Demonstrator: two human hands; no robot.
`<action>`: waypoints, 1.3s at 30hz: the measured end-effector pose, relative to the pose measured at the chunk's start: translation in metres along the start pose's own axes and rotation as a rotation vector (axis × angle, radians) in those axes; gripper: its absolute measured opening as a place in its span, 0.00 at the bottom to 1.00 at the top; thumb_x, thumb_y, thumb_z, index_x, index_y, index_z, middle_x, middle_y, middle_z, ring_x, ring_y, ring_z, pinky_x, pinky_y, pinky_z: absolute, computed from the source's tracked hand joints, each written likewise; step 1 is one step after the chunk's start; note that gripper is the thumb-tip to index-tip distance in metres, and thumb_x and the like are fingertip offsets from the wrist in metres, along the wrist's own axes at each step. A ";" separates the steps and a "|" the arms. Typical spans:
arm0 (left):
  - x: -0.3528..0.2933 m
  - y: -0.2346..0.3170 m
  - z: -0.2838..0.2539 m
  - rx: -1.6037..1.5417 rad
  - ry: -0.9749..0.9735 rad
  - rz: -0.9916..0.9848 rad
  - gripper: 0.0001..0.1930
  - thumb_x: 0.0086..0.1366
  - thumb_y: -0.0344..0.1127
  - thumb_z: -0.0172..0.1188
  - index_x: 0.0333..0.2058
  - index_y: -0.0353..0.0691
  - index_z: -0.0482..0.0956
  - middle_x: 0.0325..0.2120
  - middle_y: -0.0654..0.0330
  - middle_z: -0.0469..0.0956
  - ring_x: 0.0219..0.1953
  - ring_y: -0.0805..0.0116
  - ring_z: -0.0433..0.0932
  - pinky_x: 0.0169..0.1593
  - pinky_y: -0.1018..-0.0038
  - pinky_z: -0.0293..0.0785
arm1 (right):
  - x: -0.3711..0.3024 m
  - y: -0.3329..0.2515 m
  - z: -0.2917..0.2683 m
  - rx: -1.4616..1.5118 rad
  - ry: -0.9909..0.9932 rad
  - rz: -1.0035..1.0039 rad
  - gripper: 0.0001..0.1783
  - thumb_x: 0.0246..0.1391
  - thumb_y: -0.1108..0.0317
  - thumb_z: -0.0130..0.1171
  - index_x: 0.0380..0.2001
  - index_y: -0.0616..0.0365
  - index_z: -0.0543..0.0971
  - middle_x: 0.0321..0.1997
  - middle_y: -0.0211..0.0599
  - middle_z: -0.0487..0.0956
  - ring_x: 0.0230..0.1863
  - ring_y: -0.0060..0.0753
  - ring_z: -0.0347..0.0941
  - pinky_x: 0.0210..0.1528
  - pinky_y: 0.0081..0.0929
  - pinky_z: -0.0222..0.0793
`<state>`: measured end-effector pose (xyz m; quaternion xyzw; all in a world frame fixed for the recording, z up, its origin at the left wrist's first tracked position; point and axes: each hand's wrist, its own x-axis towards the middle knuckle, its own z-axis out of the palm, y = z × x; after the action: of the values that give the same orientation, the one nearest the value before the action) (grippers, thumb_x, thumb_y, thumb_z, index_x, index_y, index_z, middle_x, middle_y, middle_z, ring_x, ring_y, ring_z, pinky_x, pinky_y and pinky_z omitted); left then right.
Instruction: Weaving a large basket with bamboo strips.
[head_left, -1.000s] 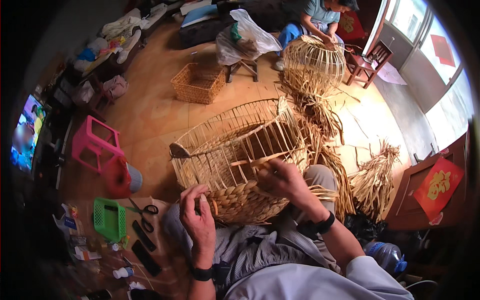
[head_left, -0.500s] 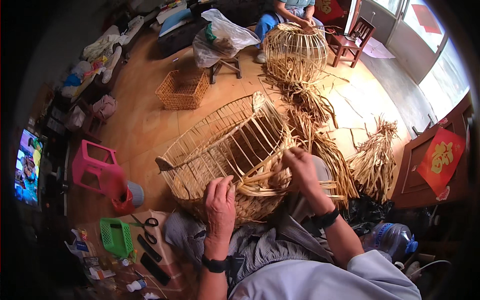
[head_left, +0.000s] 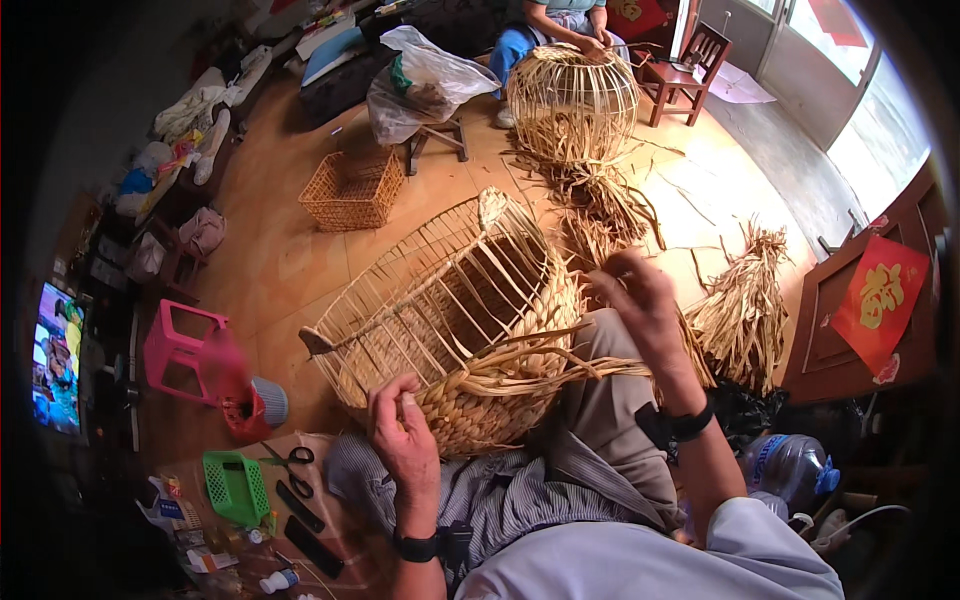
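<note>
The left hand [head_left: 404, 436] is at one part-woven basket [head_left: 485, 412], centre frame, the right hand [head_left: 645, 298] just right of it; whether either grips, I cannot tell. Farther up are one ribbed basket [head_left: 572, 125], one rectangular basket [head_left: 350, 203], one chair [head_left: 671, 74].

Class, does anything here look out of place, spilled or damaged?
Straw sprawls untidily over the floor by the far basket, some scattered loose. Strands trailing from the near basket look merely unfinished; nothing seems clearly damaged.
</note>
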<state>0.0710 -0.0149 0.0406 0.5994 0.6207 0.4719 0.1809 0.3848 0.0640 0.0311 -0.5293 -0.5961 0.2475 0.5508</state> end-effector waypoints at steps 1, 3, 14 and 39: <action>-0.001 0.003 0.001 0.088 -0.018 0.051 0.11 0.69 0.24 0.52 0.47 0.35 0.79 0.39 0.55 0.79 0.43 0.59 0.80 0.50 0.68 0.76 | -0.001 -0.010 0.013 -0.227 -0.086 -0.202 0.15 0.55 0.64 0.73 0.38 0.59 0.77 0.34 0.36 0.79 0.29 0.34 0.77 0.32 0.29 0.74; 0.000 0.008 0.004 0.115 -0.017 0.107 0.12 0.67 0.23 0.52 0.47 0.36 0.79 0.39 0.53 0.80 0.43 0.54 0.80 0.49 0.64 0.76 | -0.017 -0.027 0.043 -0.489 -0.363 -0.287 0.16 0.54 0.62 0.71 0.38 0.57 0.75 0.37 0.41 0.78 0.31 0.48 0.79 0.31 0.38 0.76; -0.008 0.002 -0.012 0.003 -0.130 0.041 0.10 0.67 0.22 0.55 0.44 0.36 0.81 0.38 0.54 0.81 0.40 0.59 0.82 0.45 0.67 0.78 | -0.010 0.049 -0.038 0.007 0.042 0.285 0.14 0.54 0.78 0.55 0.44 0.56 0.72 0.39 0.29 0.71 0.36 0.19 0.68 0.33 0.22 0.65; -0.022 0.010 0.011 -0.253 -0.334 -0.099 0.11 0.63 0.23 0.68 0.44 0.35 0.82 0.35 0.61 0.86 0.35 0.75 0.82 0.42 0.78 0.78 | -0.082 -0.068 0.074 0.179 -0.555 0.058 0.10 0.56 0.77 0.65 0.41 0.62 0.78 0.37 0.46 0.77 0.39 0.47 0.76 0.42 0.35 0.72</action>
<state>0.0906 -0.0328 0.0356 0.6104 0.5467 0.4308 0.3781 0.2785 -0.0107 0.0385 -0.4073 -0.6844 0.4500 0.4040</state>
